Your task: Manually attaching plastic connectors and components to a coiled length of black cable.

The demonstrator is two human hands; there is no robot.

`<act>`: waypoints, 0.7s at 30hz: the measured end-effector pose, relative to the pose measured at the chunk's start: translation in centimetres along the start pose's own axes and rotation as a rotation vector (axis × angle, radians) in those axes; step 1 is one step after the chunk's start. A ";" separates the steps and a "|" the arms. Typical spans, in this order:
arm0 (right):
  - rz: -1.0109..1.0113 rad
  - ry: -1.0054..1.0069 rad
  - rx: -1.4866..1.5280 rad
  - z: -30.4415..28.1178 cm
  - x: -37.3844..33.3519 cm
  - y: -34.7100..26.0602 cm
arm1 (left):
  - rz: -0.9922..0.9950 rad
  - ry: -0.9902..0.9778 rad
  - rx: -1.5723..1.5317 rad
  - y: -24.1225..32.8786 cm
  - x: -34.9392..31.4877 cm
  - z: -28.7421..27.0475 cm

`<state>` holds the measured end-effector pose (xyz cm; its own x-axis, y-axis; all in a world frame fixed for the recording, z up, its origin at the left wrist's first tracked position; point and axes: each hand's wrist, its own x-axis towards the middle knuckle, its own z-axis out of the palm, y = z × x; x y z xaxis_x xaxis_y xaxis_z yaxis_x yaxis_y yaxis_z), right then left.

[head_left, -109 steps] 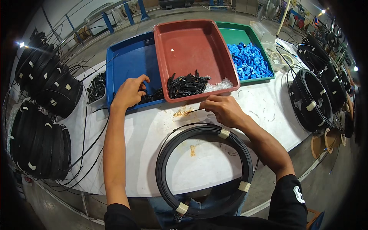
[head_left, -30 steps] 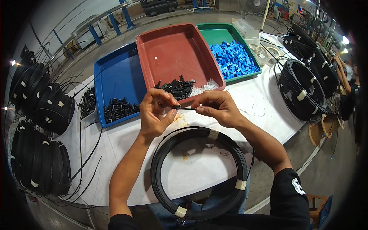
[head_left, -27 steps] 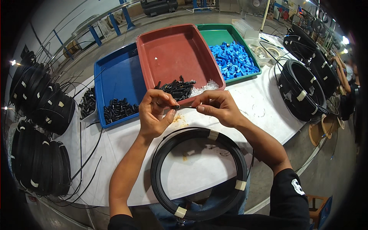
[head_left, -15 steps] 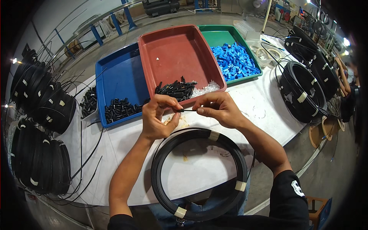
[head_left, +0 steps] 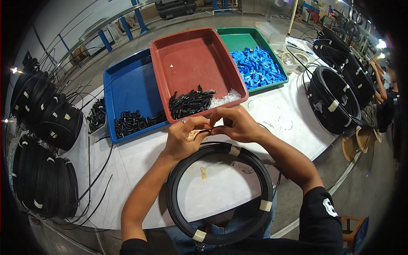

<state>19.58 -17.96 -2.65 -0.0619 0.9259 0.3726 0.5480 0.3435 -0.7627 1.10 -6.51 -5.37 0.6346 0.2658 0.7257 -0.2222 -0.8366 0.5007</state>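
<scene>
My left hand (head_left: 186, 137) and my right hand (head_left: 236, 124) meet fingertip to fingertip above the near side of the red tray (head_left: 187, 59). Both are closed in a pinch. What lies between the fingertips is mostly hidden; half a second ago a small black piece showed at the left fingers and a thin black cable at the right. Below the hands, a coil of black cable (head_left: 173, 191), bound with pale tape, leans over the table's near edge. Small black parts (head_left: 191, 103) and clear pieces (head_left: 225, 99) lie in the red tray's near end.
Left of the red tray, a blue tray (head_left: 129, 85) holds short black parts (head_left: 135, 123). Behind it on the right, a green tray (head_left: 238, 39) carries blue connectors (head_left: 257, 68). Stacked cable coils stand left (head_left: 46, 174) and right (head_left: 331, 100). Another person (head_left: 386, 93) is at far right.
My hands have drawn together and slightly down, closing the gap where the black piece and cable showed. My left wrist has turned, and the view has shifted slightly.
</scene>
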 end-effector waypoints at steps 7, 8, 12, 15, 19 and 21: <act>-0.066 0.011 -0.250 -0.7 0.1 1.8 | -0.041 0.061 0.276 -2.4 2.6 -5.2; -0.105 -0.014 -0.361 -0.8 0.0 2.1 | -0.102 0.034 0.392 -2.1 3.4 -5.9; -0.128 -0.084 -0.394 1.2 -0.2 2.4 | -0.136 -0.099 0.531 -3.4 4.6 -6.6; -0.129 -0.081 -0.360 1.5 -0.8 2.3 | -0.179 -0.203 0.602 -4.1 6.2 -4.7; -0.162 -0.119 -0.371 1.3 -0.2 2.2 | -0.303 -0.316 0.707 -5.6 8.3 -2.7; -0.191 -0.156 -0.417 1.2 -0.3 2.6 | -0.393 -0.362 0.765 -6.0 9.0 -1.8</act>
<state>19.97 -17.21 -5.39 -0.3007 0.8758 0.3776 0.8004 0.4470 -0.3993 6.86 1.74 -0.97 0.7811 0.5395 0.3144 0.5244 -0.8401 0.1386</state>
